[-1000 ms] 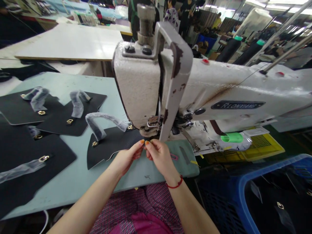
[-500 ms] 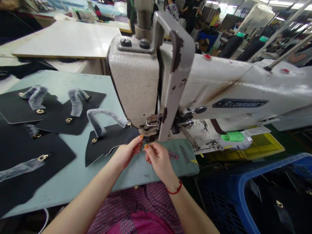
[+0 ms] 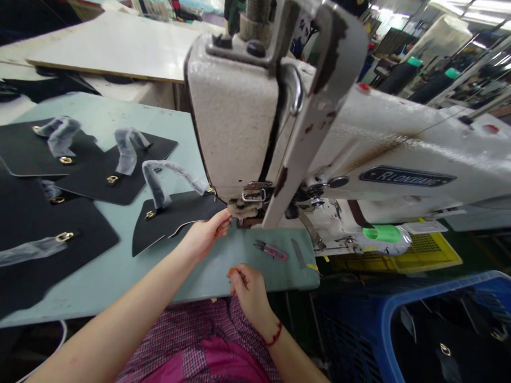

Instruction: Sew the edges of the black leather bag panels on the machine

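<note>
A black leather-like bag panel [image 3: 179, 208] lies under the head of the sewing machine [image 3: 235, 111], its handle [image 3: 157, 183] wrapped in clear plastic and fixed with gold buckles. My left hand [image 3: 205, 234] is closed at the panel's near edge, thumb on top, its fingertips close beside the presser foot [image 3: 243, 211]. Lower down, near the front of the table, my right hand [image 3: 248, 290] is closed in a pinch; whatever is between its fingers is too small to make out. Pink thread snips [image 3: 271, 249] lie on the table to the right of both hands.
More black panels [image 3: 83, 226] with wrapped handles overlap on the pale green table [image 3: 159, 284] at left. A grey blade-shaped piece [image 3: 298, 253] lies beyond the snips. At lower right stands a blue basket [image 3: 385, 319] holding black pieces, with a yellow crate [image 3: 435, 252] behind it.
My right hand has drawn back from the needle area toward the table's front edge, uncovering the snips. My left hand stays by the presser foot. The view has shifted slightly.
</note>
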A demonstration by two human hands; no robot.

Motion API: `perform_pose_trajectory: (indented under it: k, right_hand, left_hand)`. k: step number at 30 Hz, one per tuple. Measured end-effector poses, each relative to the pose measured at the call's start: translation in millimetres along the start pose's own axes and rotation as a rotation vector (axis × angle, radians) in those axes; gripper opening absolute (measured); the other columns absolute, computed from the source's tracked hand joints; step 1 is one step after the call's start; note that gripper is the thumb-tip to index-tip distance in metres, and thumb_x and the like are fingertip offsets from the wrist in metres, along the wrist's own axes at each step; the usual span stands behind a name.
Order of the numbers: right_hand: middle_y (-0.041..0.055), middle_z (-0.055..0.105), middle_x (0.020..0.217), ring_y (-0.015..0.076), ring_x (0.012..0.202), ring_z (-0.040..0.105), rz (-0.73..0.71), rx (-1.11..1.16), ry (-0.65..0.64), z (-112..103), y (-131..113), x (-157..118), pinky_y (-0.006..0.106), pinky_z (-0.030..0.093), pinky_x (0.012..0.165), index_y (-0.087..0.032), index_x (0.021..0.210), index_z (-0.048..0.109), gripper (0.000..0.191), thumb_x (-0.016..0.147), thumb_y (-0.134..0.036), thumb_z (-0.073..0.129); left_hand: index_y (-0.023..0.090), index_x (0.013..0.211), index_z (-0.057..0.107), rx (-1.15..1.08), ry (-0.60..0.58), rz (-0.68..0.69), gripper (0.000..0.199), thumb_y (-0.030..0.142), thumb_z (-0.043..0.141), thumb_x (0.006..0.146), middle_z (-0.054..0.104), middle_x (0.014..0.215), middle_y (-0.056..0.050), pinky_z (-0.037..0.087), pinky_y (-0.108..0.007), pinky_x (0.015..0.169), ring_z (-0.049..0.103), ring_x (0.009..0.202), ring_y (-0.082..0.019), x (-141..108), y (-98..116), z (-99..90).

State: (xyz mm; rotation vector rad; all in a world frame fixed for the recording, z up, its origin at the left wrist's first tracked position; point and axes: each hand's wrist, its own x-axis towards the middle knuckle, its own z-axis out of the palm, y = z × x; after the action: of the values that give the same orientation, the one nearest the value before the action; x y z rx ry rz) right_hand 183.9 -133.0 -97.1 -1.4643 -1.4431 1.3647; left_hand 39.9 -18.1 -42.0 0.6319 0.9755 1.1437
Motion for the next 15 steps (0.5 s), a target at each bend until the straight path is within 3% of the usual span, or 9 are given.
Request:
perform_pose_trajectory:
  k: [5, 11, 15]
  right_hand:
    - [-0.0017, 0.056, 0.061, 0.0116, 0.059, 0.054, -0.029, -0.059, -0.001, 0, 4, 1, 0.021, 0.037, 0.058, -0.016, 0.077, 0.063, 0.025, 0.095, -0.026, 0.048]
    - [-0.0013, 0.057, 0.06, 0.0127, 0.059, 0.055, -0.04, -0.076, -0.018, -2, 5, -1, 0.021, 0.038, 0.058, -0.017, 0.08, 0.065, 0.025, 0.095, -0.026, 0.047]
    - [-0.001, 0.058, 0.063, 0.0128, 0.059, 0.055, -0.044, -0.036, -0.03, -2, 6, -1, 0.022, 0.039, 0.058, -0.017, 0.081, 0.064, 0.024, 0.095, -0.024, 0.047]
  left_hand:
    - [0.015, 0.058, 0.055, 0.006, 0.078, 0.044, 0.03, 0.034, 0.077, 0.067, 0.039, 0.052, 0.005, 0.022, -0.024, 0.047, 0.028, 0.048, -0.007, -2, -3, 5.2]
    - [0.017, 0.054, 0.05, -0.066, 0.184, 0.071, 0.037, 0.039, 0.078, 0.066, 0.039, 0.053, 0.006, 0.026, -0.021, 0.048, 0.03, 0.05, -0.007, -7, -12, 18.6]
    - [0.018, 0.059, 0.051, -0.12, 0.327, 0.105, 0.035, 0.041, 0.077, 0.066, 0.045, 0.057, 0.004, 0.028, -0.021, 0.049, 0.036, 0.052, -0.008, -13, -20, 30.8]
